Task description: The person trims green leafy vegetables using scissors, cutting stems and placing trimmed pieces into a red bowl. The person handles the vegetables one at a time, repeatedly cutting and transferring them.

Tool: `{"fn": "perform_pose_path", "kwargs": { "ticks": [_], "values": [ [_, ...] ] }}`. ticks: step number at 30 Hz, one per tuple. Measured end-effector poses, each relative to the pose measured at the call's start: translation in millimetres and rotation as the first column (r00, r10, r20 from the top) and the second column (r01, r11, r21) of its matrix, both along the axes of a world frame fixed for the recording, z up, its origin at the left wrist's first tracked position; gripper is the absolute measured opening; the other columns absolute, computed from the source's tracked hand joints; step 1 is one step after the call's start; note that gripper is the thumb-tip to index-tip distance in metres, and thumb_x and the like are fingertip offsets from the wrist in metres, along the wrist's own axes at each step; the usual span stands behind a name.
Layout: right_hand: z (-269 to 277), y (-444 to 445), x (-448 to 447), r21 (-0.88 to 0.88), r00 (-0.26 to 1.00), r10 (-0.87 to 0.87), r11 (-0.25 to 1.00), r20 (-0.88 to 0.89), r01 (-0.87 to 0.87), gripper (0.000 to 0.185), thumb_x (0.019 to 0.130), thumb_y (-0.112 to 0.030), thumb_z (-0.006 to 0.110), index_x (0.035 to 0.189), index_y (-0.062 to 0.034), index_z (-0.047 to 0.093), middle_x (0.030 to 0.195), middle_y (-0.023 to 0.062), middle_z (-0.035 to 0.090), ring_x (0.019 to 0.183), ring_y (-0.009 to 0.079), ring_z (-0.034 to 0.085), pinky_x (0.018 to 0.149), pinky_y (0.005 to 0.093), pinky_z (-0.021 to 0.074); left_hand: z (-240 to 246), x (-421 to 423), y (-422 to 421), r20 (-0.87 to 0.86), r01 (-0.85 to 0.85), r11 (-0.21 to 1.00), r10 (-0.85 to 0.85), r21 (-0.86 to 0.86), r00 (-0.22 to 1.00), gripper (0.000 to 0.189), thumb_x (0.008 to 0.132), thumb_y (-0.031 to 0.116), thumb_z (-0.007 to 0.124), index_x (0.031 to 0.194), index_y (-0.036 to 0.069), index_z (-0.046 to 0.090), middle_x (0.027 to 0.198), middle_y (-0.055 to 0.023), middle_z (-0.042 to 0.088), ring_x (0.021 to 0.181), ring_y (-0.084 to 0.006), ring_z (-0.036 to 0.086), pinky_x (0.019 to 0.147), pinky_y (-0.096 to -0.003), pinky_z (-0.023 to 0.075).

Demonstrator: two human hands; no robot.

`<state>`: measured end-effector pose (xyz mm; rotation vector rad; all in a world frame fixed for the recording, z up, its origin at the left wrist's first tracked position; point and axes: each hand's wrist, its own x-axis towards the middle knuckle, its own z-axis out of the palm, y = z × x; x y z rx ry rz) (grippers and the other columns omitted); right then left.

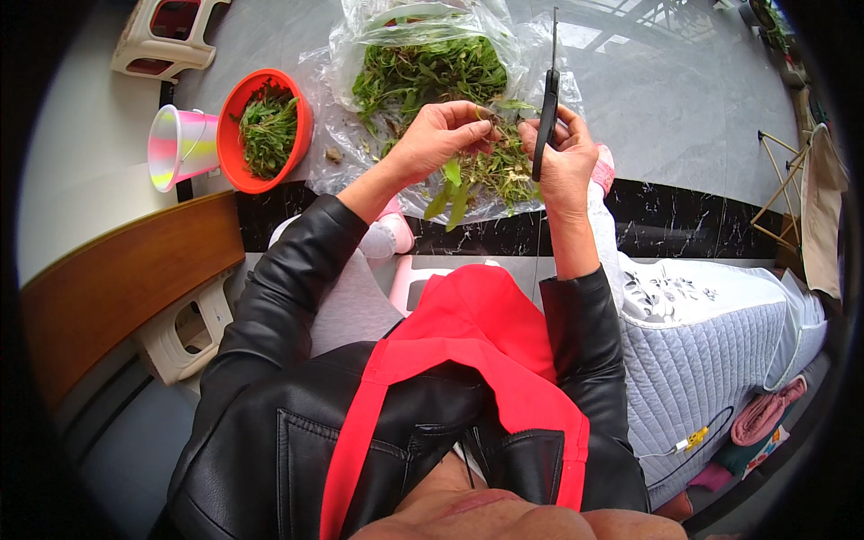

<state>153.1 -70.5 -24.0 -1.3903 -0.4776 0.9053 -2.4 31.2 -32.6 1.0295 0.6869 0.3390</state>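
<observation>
My left hand (445, 138) has thumb and fingers pinched on a sprig of leafy greens (453, 192), whose broad leaves hang below the palm. In my right hand (567, 152) is a pair of scissors (550, 101) with black handles, blades pointing away from me. My right fingertips come close to the left ones, near some thin stems. Beneath both hands lies a heap of loose trimmings and leaves (509, 169) on clear plastic sheeting (324, 145). Just beyond, a clear plastic bag (361, 30) gapes around a large mass of leafy greens (432, 74).
An orange-red basin (302, 145) holding greens (266, 131) stands left, beside a multicoloured bucket (196, 145). Plastic stools (165, 40) and a wooden board (135, 283) are further left. At right are a quilted cover (702, 351), a cable (695, 439) and a folding frame (783, 175).
</observation>
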Motion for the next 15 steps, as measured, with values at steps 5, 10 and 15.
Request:
{"fn": "perform_pose_path", "kwargs": {
  "ticks": [5,10,15],
  "values": [
    [2.8,-2.7,0.6,0.005,0.999,0.038,0.999,0.036,-0.038,0.045,0.075,-0.001,0.074,0.114,0.0052,0.053,0.091,0.0078,0.068,0.081,0.0083,0.062,0.071,0.0216,0.0496,7.3,-1.5,2.7,0.022,0.088,0.995,-0.087,-0.056,0.996,0.041,0.094,0.015,0.058,0.130,0.000,0.048,0.098,-0.0100,0.068,0.085,-0.0135,0.065,0.081,-0.0280,0.0534],
    [4.8,-2.4,0.6,0.023,0.999,0.046,0.999,0.011,-0.046,0.046,0.075,0.001,0.073,0.116,0.0055,0.052,0.092,0.0088,0.068,0.082,0.0105,0.063,0.073,0.0226,0.0510,9.1,-1.0,4.6,-0.006,0.134,0.991,-0.134,0.026,0.991,0.061,0.093,0.013,0.059,0.143,0.000,0.028,0.094,-0.0089,0.068,0.083,-0.0131,0.065,0.078,-0.0268,0.0521],
    [8.1,-4.8,2.2,0.095,0.979,0.197,0.977,-0.042,-0.193,0.052,0.077,0.000,0.074,0.121,0.0071,0.049,0.091,0.0101,0.067,0.080,0.0121,0.064,0.070,0.0214,0.0510,7.1,-2.4,7.4,0.017,0.247,0.968,-0.248,0.053,0.969,0.065,0.092,0.014,0.062,0.144,0.000,0.026,0.090,-0.0070,0.067,0.078,-0.0111,0.063,0.071,-0.0230,0.0490]
  ]
}}
